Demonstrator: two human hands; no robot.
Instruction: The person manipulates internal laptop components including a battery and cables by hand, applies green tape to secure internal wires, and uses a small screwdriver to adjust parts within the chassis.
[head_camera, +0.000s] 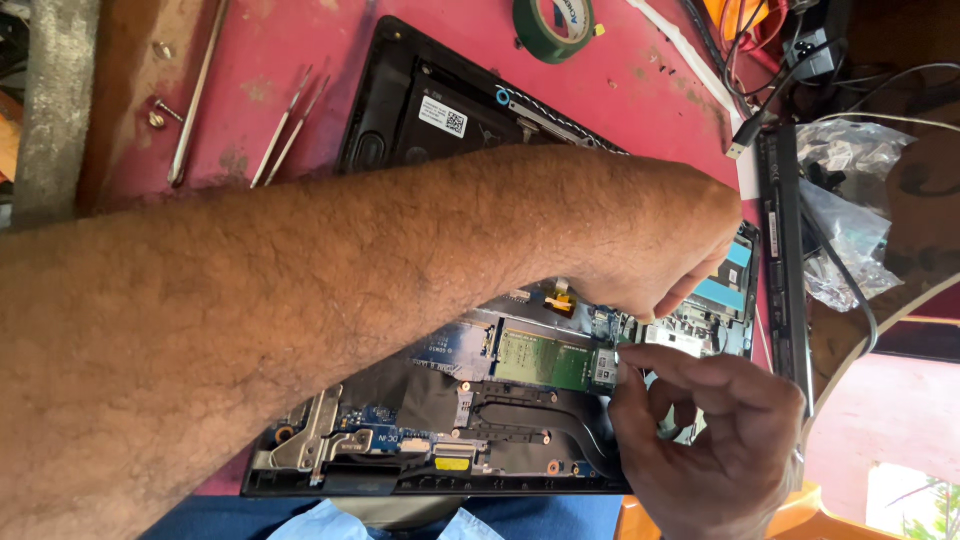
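Both hands meet over the opened laptop (480, 440) on the red desk (300, 60). The right hand (715, 440) has its grip pinched on the end of the green card (545, 358); the left hand (655, 245) just above has its grip closed, on what I cannot tell. A white label (443, 116) lies up-left, with green tape (553, 27), tweezers (288, 128) and crinkled plastic bags (850, 215) around.
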